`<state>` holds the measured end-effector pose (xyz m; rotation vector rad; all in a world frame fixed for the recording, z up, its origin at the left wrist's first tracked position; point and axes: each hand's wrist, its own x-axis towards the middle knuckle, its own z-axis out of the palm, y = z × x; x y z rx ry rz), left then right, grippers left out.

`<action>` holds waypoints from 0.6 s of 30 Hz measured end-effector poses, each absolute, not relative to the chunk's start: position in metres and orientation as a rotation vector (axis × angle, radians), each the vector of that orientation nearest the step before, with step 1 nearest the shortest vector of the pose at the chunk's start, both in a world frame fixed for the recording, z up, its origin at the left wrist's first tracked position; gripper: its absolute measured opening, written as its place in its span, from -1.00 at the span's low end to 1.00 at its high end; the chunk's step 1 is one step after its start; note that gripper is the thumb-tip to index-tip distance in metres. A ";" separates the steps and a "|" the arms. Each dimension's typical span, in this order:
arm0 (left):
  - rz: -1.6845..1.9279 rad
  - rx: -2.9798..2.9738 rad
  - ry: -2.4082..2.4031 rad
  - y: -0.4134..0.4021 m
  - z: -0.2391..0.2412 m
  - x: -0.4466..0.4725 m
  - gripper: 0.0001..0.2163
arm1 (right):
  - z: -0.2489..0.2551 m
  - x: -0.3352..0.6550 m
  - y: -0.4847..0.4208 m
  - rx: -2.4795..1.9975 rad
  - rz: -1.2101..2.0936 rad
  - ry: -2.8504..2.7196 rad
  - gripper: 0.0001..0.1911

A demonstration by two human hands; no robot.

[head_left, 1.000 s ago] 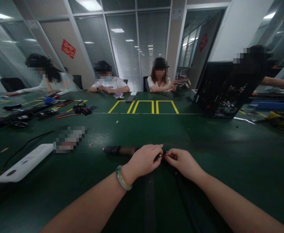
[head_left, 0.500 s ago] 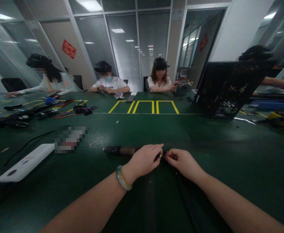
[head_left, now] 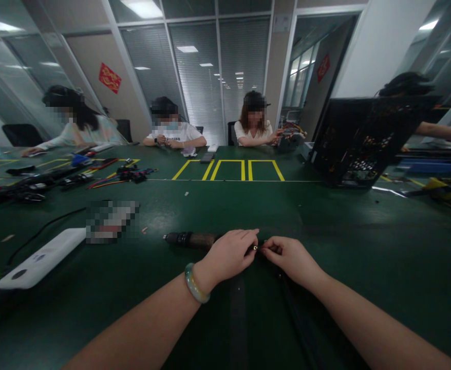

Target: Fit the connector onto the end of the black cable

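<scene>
While both hands are drawn together over the table [head_left: 368, 246], which serves here as the centre of the dial: one small part [head_left: 255, 247], bright at its tip, located at that centre, between the hands; type too small to tell. Left hand [head_left: 229, 257]: fingers curled, thumb and forefinger apparently gripping the part. Right hand [head_left: 293, 254]: thumb and forefinger brought together just beside the tip; whether anything is pinched cannot be told. One drill [head_left: 196, 240], lying toward 9 o'clock, chuck outward, its rear hidden by the left hand. One dark strip [head_left: 297, 318], running toward 5 o'clock; material unclear. Condition of work: judged under way, the part being in handling rather than laid down; any join to drill or strip is hidden, so steps done and steps left cannot be counted. Surroundings: one white case [head_left: 42, 259], farther out near 9 o'clock; loose cables [head_left: 129, 173], 10 o'clock; one black computer case [head_left: 349, 144], between 1 and 2; one co-worker [head_left: 254, 128], 12 o'clock.
</scene>
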<state>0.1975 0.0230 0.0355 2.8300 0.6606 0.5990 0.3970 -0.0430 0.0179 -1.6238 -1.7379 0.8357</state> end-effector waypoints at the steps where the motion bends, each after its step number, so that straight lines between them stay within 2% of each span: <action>1: 0.602 2.829 0.654 0.023 0.036 0.198 -0.90 | 0.018 0.397 -0.043 -1.619 0.832 -1.741 -0.86; 5: 0.622 2.804 0.665 0.023 0.036 0.198 -0.83 | 0.018 0.397 -0.043 -1.615 0.806 -1.760 -0.86; 10: 0.582 2.829 0.654 0.024 0.035 0.198 -0.89 | 0.018 0.396 -0.042 -1.630 0.787 -1.751 -0.87; 15: 0.594 2.821 0.676 0.023 0.035 0.198 -0.83 | 0.018 0.396 -0.042 -1.638 0.784 -1.754 -0.87; 18: 0.586 2.828 0.680 0.024 0.035 0.198 -0.88 | 0.018 0.396 -0.042 -1.637 0.796 -1.751 -0.86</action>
